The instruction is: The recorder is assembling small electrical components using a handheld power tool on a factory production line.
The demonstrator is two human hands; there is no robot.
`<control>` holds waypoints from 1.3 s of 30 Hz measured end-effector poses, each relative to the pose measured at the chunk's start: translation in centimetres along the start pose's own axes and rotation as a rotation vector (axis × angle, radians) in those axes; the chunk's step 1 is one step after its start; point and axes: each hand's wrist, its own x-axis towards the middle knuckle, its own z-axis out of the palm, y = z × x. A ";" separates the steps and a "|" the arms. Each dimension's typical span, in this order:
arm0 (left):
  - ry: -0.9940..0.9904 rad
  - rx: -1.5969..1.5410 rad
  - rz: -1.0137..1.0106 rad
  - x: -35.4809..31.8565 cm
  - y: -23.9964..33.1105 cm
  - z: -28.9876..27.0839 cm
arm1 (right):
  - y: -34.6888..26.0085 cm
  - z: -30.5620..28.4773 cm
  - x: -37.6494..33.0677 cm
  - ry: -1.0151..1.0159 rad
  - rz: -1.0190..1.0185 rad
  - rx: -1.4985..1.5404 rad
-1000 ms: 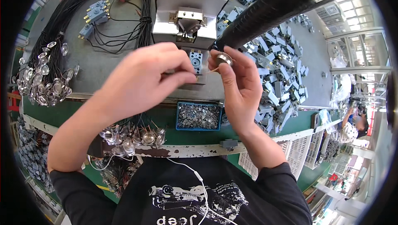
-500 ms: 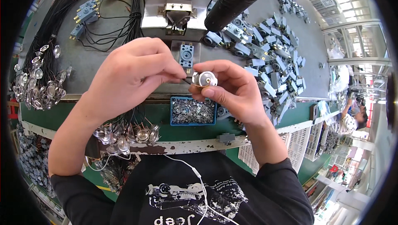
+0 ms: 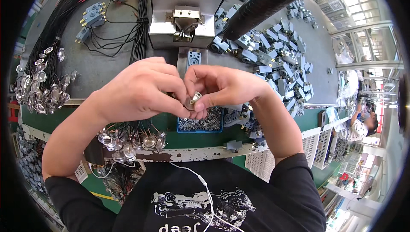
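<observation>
Between the fingers of my right hand (image 3: 226,87) is a small round metal cap (image 3: 194,99), tilted, with a brass-coloured stud in its middle. My left hand (image 3: 147,87) is pinched at the left edge of the cap; what lies between its fingertips is hidden. Just beyond my hands, a grey-blue switch block (image 3: 194,57) with a round centre lies on a metal plate (image 3: 182,61) in front of a press-like fixture (image 3: 186,18). Below the cap stands a blue tray (image 3: 200,131) of small metal pieces, partly covered by my right fingers.
A heap of grey switch blocks (image 3: 282,52) spreads over the right of the bench. Black wires with round metal ends (image 3: 42,86) hang at the left, and more metal caps (image 3: 130,141) hang at the near edge. A thick black tube (image 3: 260,7) slants in from above.
Both hands have come closer together and the cap has moved left, toward me and tilted. The black wire at my left fingertips is now out of sight. The whole view has shifted slightly.
</observation>
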 end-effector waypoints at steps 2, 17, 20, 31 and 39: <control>-0.065 -0.002 -0.074 -0.3 0.3 0.1 | 0.0 0.7 -0.2 0.074 0.009 -0.071; 0.179 0.233 -0.387 2.5 -1.7 2.0 | -3.1 3.4 -3.8 1.130 -0.895 -0.815; 0.036 0.261 -0.466 1.8 -1.8 2.4 | -6.9 2.7 -1.7 1.223 -1.384 -0.816; 0.026 0.204 -0.565 2.3 -1.7 2.5 | -10.3 1.9 1.6 1.119 -0.914 -0.345; 0.083 0.271 -0.463 1.8 -2.0 2.8 | -10.6 2.3 5.8 1.230 -1.161 -0.293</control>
